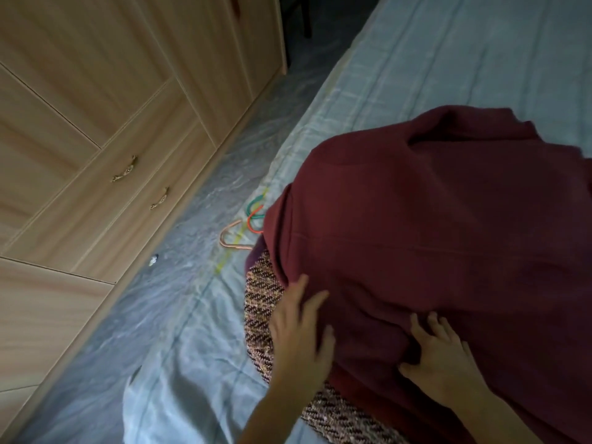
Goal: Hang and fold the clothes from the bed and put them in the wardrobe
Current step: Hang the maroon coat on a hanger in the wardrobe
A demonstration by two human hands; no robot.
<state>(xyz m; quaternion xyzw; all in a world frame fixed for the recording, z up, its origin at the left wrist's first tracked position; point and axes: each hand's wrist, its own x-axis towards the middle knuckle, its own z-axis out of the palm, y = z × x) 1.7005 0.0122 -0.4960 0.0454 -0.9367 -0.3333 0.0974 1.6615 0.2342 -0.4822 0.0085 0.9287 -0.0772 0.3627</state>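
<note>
Covering the bed's (448,59) near left edge, a maroon garment (432,235) lies over a tweed piece (261,315). Left hand (301,328) and right hand (439,350) press flat on the maroon garment, fingers spread, gripping nothing. Hangers (246,225) poke out at the edge, facing the wardrobe (96,123).

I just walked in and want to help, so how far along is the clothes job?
Nothing looks put away: the wardrobe doors are closed. In hand: both hands, left hand and right hand, rest flat on a maroon garment spread over a tweed garment on the bed. Left: the hangers lie unused beside the pile, so hanging, folding and storing both garments remain.
</note>
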